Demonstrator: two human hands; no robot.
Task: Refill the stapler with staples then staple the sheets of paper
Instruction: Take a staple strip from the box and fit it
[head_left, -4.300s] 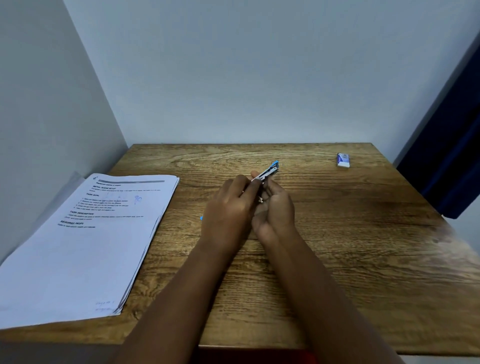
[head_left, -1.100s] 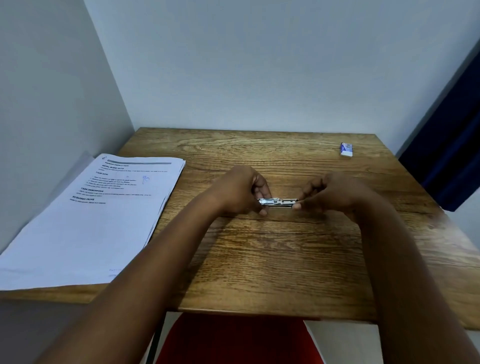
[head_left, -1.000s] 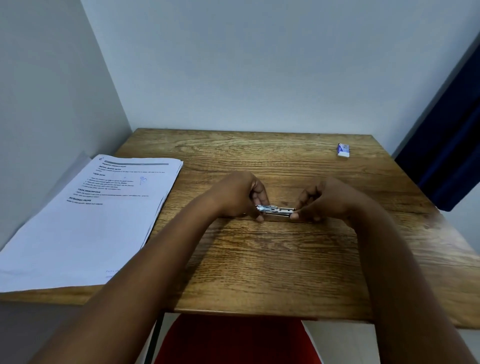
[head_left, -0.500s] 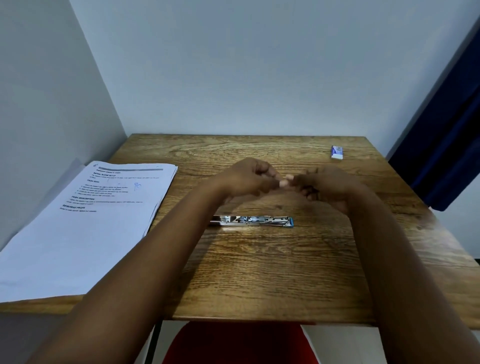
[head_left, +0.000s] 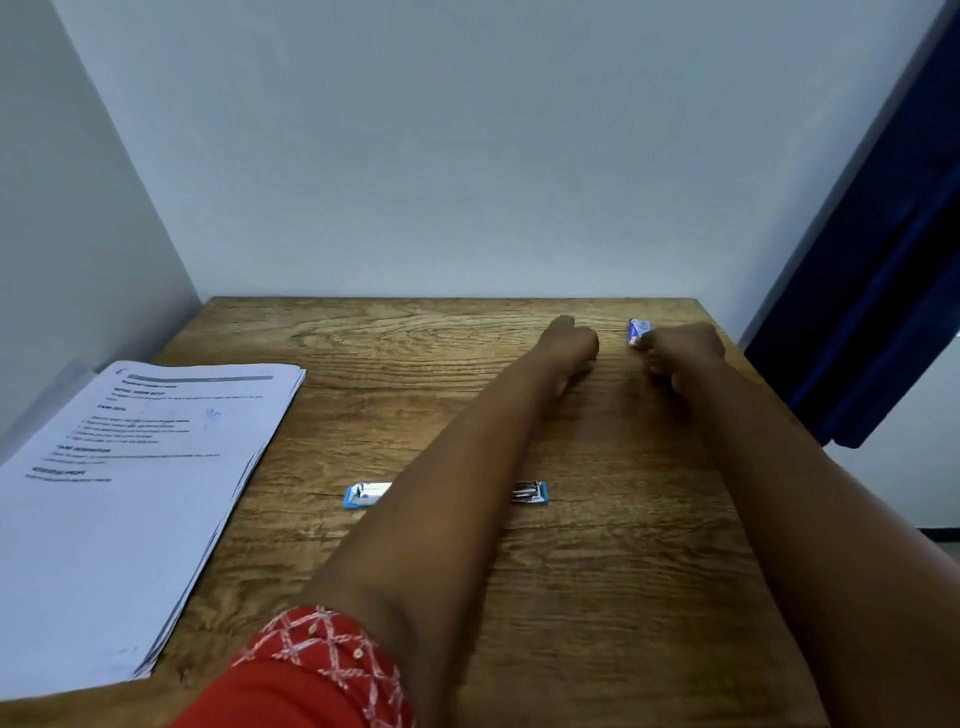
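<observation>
The stapler lies flat and opened out on the wooden table (head_left: 597, 571), near the middle. My left forearm hides its middle, so only its blue-tipped left end (head_left: 365, 494) and its metal right end (head_left: 530, 491) show. The small blue and white staple box (head_left: 638, 329) rests at the far right of the table. My right hand (head_left: 685, 349) has its fingertips closed on the box's near right corner. My left hand (head_left: 570, 347) is just left of the box with its fingers curled, holding nothing. The stack of printed sheets (head_left: 130, 493) lies at the left.
Walls close the table in at the back and left. A dark blue curtain (head_left: 883, 291) hangs at the right. The paper stack overhangs the table's left and near edges. A red patterned sleeve (head_left: 311, 670) shows at the bottom.
Both hands have left the stapler on the table and reached to the far right corner. My right hand now has its fingers on the staple box.
</observation>
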